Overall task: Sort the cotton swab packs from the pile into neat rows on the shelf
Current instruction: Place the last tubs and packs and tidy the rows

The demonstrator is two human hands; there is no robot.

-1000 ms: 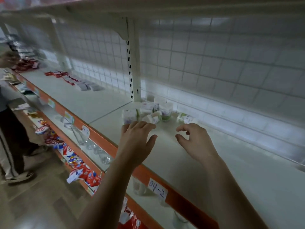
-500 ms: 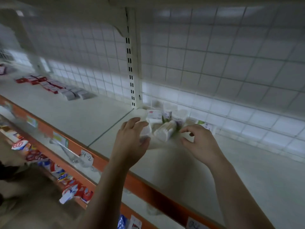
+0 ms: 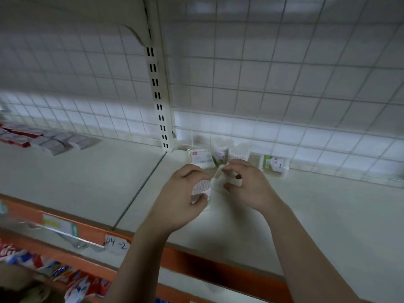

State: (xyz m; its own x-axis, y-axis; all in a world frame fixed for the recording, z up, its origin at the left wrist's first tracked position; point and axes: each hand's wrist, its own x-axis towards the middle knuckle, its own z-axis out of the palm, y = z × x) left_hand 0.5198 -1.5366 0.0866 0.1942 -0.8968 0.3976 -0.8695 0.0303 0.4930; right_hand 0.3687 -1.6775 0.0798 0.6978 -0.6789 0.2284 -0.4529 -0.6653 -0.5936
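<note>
Cotton swab pack (image 3: 200, 187) gripped by left hand (image 3: 181, 201); right hand (image 3: 251, 189) pinches second pack (image 3: 216, 183).

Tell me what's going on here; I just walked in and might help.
A person is sorting cotton swab packs on the white shelf. Their left hand grips one round pack; the right hand holds a second pack. The remaining packs wait by the wire back, not yet in rows.

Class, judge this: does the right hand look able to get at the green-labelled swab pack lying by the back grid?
Probably yes: the green-labelled swab pack lies just beyond the right hand, nothing between, though it pinches another pack.
</note>
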